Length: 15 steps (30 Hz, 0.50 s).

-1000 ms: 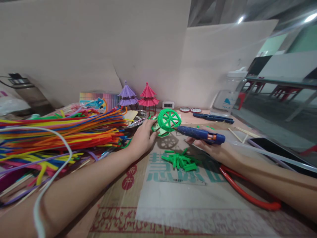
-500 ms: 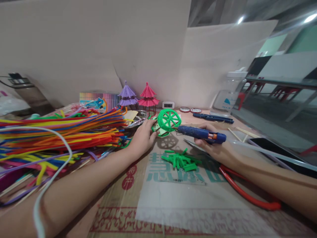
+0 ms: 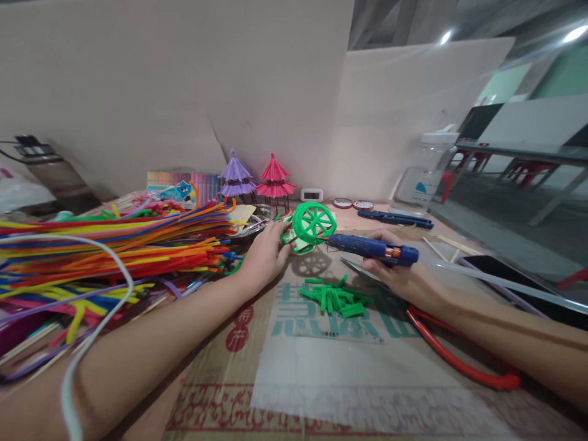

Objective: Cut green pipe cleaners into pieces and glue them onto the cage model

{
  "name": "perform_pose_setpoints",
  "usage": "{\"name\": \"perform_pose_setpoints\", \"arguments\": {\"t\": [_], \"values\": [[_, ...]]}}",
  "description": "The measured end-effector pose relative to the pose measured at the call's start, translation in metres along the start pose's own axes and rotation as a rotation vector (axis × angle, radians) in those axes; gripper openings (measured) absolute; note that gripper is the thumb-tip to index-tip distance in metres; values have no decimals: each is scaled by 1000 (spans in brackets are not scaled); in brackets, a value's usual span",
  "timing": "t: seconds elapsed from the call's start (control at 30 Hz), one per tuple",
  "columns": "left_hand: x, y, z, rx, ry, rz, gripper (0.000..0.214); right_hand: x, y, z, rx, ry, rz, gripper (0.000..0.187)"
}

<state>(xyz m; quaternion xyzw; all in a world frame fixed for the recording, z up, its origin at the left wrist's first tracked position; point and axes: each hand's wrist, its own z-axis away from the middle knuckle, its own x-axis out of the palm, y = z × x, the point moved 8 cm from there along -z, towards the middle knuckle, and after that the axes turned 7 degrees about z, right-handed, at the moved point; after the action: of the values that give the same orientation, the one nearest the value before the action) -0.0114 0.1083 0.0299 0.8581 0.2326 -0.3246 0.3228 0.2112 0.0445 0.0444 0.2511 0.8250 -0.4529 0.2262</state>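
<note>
My left hand rests on the cardboard and pinches the left edge of a green pipe-cleaner wheel, which stands upright. My right hand is wrapped round a blue hot glue gun lying almost level, its nozzle pointing left and touching the wheel's right rim. A small heap of short green pipe-cleaner pieces lies on the cardboard just in front of the wheel, between my two hands.
A big pile of coloured pipe cleaners fills the left. Purple and pink pagoda models stand at the back. Blue pliers, a clear jug, a phone, a red cable and wooden sticks lie on the right.
My right hand closed its fingers over the top of the glue gun and lifted it slightly. The nozzle stays at the wheel. My left hand has not moved.
</note>
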Motion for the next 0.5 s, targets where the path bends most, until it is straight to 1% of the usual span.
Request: {"name": "perform_pose_setpoints", "arguments": {"t": [0.3, 0.5], "values": [[0, -2, 0, -18, -5, 15, 38, 0, -3, 0, -1, -21, 28, 30], [1, -2, 0, -22, -14, 5, 38, 3, -1, 1, 16, -49, -5, 30]]}}
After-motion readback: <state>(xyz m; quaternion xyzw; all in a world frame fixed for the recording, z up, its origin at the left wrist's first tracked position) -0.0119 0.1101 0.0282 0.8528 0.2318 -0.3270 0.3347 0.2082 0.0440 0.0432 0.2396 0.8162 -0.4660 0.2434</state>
